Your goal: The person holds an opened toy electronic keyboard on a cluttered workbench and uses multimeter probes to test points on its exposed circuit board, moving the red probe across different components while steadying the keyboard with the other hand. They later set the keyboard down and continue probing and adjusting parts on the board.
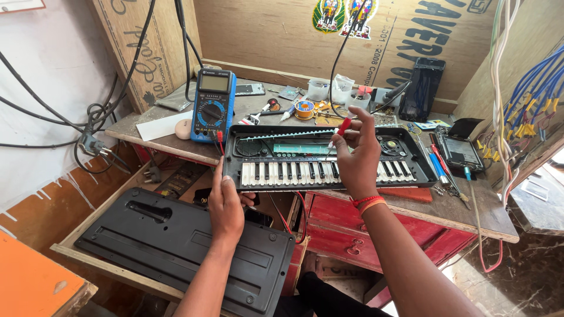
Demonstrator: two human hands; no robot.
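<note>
While the black plastic back cover [182, 246] already lies off on the lower shelf, the left hand [226, 202] grips the opened black toy keyboard [329, 154] on the wooden bench; the right hand [357, 154] pinches a red-handled screwdriver [341, 128] over its exposed inside.

You're at a worn wooden bench [470, 214] w/ red drawers [352, 229] under it, plywood boards [270, 35] behind, a white wall [53, 100] on your left hung w/ black cables [94, 123], & daylight on the stone floor [529, 276] bottom right.
</note>
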